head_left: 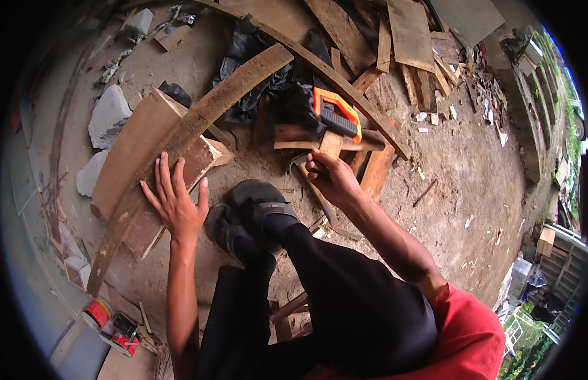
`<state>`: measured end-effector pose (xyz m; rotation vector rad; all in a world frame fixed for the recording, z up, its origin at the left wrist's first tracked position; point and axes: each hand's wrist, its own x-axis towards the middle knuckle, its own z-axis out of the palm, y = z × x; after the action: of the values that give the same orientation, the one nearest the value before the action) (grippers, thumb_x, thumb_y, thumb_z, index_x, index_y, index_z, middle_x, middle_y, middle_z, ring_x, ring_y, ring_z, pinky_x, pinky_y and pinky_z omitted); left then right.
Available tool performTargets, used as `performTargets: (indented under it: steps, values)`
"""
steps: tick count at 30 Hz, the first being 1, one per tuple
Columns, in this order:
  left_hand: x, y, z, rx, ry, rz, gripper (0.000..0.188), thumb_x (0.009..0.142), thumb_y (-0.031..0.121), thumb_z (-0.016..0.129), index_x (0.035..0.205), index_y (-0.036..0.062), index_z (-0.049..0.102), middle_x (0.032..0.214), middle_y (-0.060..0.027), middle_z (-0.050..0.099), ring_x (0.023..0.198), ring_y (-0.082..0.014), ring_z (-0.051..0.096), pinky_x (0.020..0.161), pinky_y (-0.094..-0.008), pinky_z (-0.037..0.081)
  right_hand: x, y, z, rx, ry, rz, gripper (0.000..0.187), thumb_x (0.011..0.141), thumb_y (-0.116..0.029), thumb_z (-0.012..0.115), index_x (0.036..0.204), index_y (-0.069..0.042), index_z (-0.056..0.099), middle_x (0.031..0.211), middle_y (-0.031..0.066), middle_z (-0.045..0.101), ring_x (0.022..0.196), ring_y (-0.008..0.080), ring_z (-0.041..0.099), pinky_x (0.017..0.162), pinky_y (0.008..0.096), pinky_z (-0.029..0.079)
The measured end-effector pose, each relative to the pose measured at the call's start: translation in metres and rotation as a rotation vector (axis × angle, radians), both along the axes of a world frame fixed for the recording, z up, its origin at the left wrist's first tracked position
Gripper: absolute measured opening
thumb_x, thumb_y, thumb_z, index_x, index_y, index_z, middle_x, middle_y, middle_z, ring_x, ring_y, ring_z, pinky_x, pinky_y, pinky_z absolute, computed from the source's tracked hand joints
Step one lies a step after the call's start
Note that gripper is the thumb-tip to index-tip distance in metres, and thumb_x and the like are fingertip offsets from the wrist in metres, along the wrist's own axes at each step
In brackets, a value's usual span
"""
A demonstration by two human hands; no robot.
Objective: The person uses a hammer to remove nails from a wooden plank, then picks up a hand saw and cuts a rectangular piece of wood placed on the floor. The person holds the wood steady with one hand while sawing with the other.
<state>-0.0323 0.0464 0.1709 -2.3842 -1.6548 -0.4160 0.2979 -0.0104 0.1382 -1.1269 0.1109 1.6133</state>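
My left hand (177, 199) lies with fingers spread on a long, narrow wooden plank (211, 113). The plank slants from lower left to upper middle, across a thick reddish-brown wooden block (199, 161) and a wide brown board (132, 149). My right hand (332, 177) is closed, thumb against fingers, on a small piece of light wood (331, 144). Just beyond it rests a handsaw (340, 114) with an orange and black handle; its blade is mostly hidden. Near my right hand's left side, a curved dark metal piece (296, 162) shows, partly covered.
Wooden boards (408, 38) and offcuts are heaped at the far side, beside a black plastic bag (234, 66). Pale concrete lumps (109, 117) sit at the left. Red tins (99, 311) stand at lower left. My sandalled feet (262, 199) are between my hands.
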Motion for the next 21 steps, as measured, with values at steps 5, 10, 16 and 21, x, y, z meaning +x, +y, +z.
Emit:
performTargets:
  steps: [5, 10, 16, 21]
  values:
    - [-0.003, -0.002, 0.002, 0.002, 0.002, 0.004, 0.058, 0.098, 0.046, 0.056, 0.144, 0.0105, 0.049, 0.158, -0.0134, 0.039, 0.146, -0.0324, 0.038, 0.121, -0.0607, 0.016, -0.011, 0.009, 0.049, 0.133, -0.059, 0.093, 0.017, 0.099, -0.018, 0.067, 0.105, -0.008, 0.054, 0.087, 0.0027, 0.063, 0.073, 0.0121, 0.061, 0.063, 0.0289, 0.047]
    - [-0.001, 0.001, -0.001, -0.013, -0.004, -0.003, 0.059, 0.098, 0.048, 0.055, 0.143, 0.0103, 0.05, 0.159, -0.0142, 0.039, 0.146, -0.0323, 0.038, 0.121, -0.0617, 0.012, -0.009, 0.025, 0.075, 0.205, -0.097, 0.255, 0.018, 0.099, -0.017, 0.066, 0.108, -0.007, 0.054, 0.087, 0.0038, 0.063, 0.07, 0.011, 0.059, 0.064, 0.0289, 0.049]
    - [-0.001, -0.002, 0.0, -0.023, -0.017, -0.002, 0.058, 0.099, 0.048, 0.054, 0.142, 0.0102, 0.051, 0.159, -0.014, 0.039, 0.146, -0.0324, 0.038, 0.121, -0.0619, 0.012, 0.018, 0.033, 0.093, 0.184, -0.168, 0.133, 0.012, 0.099, -0.015, 0.062, 0.101, -0.006, 0.054, 0.081, 0.0009, 0.058, 0.059, 0.0058, 0.05, 0.046, 0.0183, 0.035]
    - [-0.002, -0.001, 0.001, -0.015, -0.03, -0.002, 0.057, 0.098, 0.048, 0.055, 0.142, 0.0108, 0.052, 0.159, -0.0135, 0.039, 0.146, -0.0323, 0.039, 0.121, -0.0622, 0.013, 0.067, 0.025, 0.087, 0.18, -0.119, 0.042, 0.01, 0.103, -0.015, 0.054, 0.103, -0.004, 0.055, 0.085, 0.0012, 0.056, 0.064, 0.0054, 0.05, 0.049, 0.0176, 0.034]
